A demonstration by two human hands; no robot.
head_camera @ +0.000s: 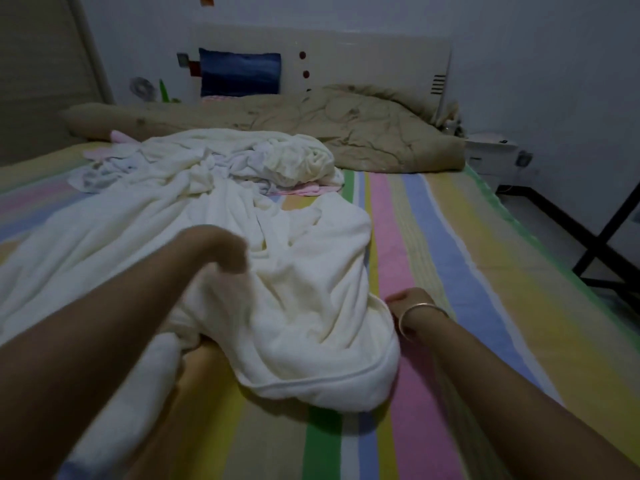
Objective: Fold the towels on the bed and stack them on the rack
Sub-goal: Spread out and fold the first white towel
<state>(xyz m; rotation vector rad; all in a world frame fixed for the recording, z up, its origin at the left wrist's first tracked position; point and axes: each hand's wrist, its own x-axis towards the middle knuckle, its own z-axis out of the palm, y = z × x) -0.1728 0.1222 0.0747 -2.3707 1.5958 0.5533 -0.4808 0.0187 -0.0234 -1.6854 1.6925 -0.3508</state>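
A large cream towel (298, 306) lies crumpled on the striped bed sheet (467, 271), stretching from the near middle toward the left. My left hand (225, 251) is clenched on a raised fold of this towel. My right hand (405, 303), with a bangle on the wrist, grips the towel's right edge low against the sheet; its fingers are partly hidden in the cloth. Farther back sits a heap of more towels (242, 161), white and cream, with a pink one (301, 190) poking out beneath.
A beige quilt (363, 133) is bunched along the headboard (346, 57), with a blue pillow (239, 72) behind it. A black metal frame (588, 244) stands off the bed's right side, and a white unit (488, 150) sits in the far right corner.
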